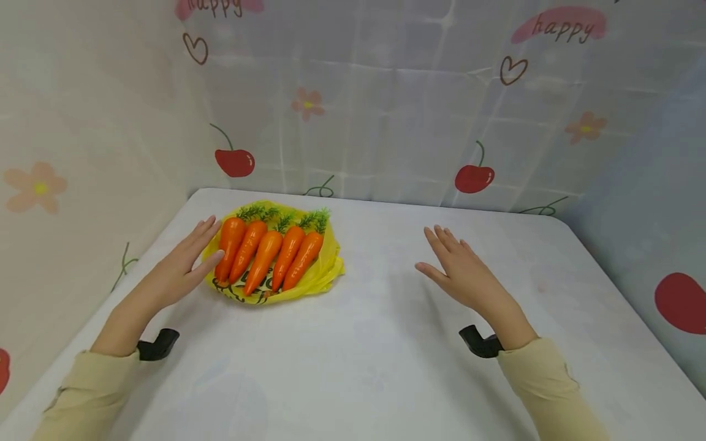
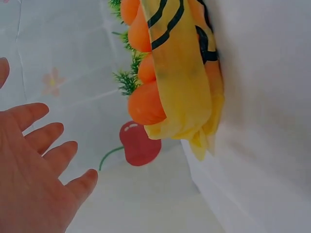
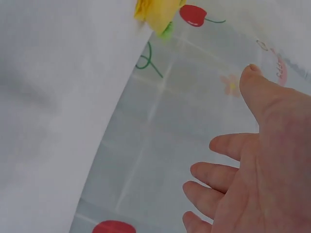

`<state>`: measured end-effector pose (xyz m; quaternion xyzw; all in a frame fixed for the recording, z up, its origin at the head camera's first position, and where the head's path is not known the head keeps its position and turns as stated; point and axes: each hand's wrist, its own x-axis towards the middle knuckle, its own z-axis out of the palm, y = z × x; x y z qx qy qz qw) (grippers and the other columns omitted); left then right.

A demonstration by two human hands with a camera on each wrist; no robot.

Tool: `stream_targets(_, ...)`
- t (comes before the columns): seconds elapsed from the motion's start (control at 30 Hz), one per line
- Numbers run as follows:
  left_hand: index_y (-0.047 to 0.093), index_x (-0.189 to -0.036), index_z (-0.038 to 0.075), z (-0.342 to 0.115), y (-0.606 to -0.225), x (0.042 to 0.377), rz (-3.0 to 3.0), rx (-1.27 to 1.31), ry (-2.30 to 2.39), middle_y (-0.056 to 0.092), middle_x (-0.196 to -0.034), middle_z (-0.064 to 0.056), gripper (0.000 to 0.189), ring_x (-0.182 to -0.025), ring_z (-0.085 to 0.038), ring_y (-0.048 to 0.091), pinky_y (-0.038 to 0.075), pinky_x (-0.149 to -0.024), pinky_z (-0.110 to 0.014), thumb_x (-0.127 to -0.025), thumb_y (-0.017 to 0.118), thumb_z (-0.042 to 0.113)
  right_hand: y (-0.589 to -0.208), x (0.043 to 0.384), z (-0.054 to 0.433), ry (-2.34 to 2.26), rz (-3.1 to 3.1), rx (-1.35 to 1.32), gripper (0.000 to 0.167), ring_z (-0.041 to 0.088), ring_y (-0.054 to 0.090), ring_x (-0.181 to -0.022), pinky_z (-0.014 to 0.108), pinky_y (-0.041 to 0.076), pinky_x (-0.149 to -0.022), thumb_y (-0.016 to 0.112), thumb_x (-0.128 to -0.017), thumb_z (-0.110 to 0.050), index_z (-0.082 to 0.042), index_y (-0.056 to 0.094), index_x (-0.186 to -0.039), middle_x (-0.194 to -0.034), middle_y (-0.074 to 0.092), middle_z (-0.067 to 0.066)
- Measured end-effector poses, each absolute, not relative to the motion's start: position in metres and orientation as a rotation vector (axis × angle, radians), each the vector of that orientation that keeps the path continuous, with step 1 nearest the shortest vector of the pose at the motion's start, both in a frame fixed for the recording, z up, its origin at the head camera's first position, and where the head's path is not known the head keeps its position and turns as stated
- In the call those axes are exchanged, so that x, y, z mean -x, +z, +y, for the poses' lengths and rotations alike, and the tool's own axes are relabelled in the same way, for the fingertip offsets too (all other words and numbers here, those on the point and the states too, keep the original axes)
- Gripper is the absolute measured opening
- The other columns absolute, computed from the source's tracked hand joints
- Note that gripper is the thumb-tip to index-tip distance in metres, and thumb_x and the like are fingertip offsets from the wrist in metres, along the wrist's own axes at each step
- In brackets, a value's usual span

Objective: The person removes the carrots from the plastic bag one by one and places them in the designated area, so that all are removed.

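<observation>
Five orange carrots (image 1: 268, 248) are lying side by side on a crumpled yellow bag (image 1: 333, 269), over on the left part of the bench (image 1: 342, 367), towards its far edge. The bag is probably serving as a mat, its wrinkled plastic likely helping to stop the smooth, round bodies from rolling and gathering them into one neat row. Its black print is showing between the carrots and along the near rim.

The left hand (image 1: 178, 272) is hovering just beside the bag's left side, fingers extended, thumb standing apart, gripping nothing; from the head its fingertips are overlapping the bag's edge, but the left wrist view is showing a gap. The right hand (image 1: 466, 269) is hanging above the bench on the other side, well apart from the bag, its fingers likewise reaching out straight and holding nothing. Both are perhaps being held this way to leave the carrots uncovered between them and within easy reach of the left.

The carrots are pointing their narrow tips towards the person and somewhat leftward, while their green leafy tops (image 1: 259, 212) are facing the printed backdrop (image 1: 386, 122). Their long axes are running roughly from near to far, the leftmost leaning least and the rightmost slanting more
</observation>
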<state>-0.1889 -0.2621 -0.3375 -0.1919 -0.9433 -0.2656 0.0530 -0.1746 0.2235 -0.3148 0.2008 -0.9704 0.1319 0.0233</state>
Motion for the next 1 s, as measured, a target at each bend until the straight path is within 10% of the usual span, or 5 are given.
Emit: stream_targets(1.0,0.027,-0.145,-0.003,-0.287,-0.373,0.229,-2.714,0.441,-1.304,0.013,-0.15,-0.025,0.055,-0.135,-0.045,0.012,0.02,-0.099,-0.066,-0.101,0.041,0.027,-0.331,0.214,0.083,0.964,-2.914,-0.775,0.066,0.02,0.026,-0.135,0.034,0.022,-0.109,0.044,-0.096,-0.046,-0.01,0.025,-0.148,-0.149,0.028,0.005)
